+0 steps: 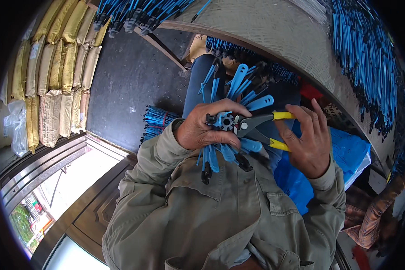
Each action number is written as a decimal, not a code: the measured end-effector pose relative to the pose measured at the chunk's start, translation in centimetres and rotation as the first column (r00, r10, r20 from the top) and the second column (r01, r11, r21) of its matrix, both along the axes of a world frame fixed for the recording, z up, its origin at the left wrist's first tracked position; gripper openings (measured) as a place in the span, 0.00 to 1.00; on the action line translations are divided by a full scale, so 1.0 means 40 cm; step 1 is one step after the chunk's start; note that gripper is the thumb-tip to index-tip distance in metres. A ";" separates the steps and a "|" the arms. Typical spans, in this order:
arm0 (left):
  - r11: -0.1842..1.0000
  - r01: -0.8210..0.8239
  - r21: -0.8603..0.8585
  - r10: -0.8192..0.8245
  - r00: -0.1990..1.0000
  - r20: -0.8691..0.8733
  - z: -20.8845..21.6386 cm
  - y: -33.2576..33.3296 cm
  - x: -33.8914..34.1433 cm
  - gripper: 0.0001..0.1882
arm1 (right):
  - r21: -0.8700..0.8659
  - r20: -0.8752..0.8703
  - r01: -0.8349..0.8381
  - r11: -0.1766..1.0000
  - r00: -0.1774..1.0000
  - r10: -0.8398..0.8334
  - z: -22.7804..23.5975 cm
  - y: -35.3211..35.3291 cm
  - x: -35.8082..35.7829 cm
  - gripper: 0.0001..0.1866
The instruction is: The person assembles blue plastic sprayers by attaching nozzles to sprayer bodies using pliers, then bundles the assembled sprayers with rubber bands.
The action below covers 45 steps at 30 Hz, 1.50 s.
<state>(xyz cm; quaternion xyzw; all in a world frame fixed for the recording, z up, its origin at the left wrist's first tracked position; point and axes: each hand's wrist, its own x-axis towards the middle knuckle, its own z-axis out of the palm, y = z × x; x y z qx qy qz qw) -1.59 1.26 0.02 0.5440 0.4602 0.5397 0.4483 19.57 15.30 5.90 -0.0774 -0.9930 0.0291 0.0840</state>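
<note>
In front of my lap, my left hand (211, 126) is closed round a blue-and-black hub (226, 121). Blue arms with black ends fan out from it, among them a flat slotted blue paddle (239, 80). My right hand (307, 139) holds a pair of pliers (274, 116) by yellow grips that stand apart, its upper fingers partly stretched out beyond the handles. The pliers' jaws are up against the right side of the hub, next to my left fingers. What exactly lies between the jaws is too small to tell.
Bundled blue rods (157, 123) lie on the floor to the left. A bench (274, 33) carries more blue rods (362, 67). Filled sacks (60, 67) are stacked at the left. Blue plastic (346, 150) sits at my right, near another person's plaid sleeve (371, 220).
</note>
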 end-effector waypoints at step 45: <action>0.992 -0.068 0.103 0.079 0.992 -0.102 -0.008 -0.010 0.007 0.25 | -0.961 0.233 0.168 0.220 0.919 0.317 -0.068 0.048 0.041 0.09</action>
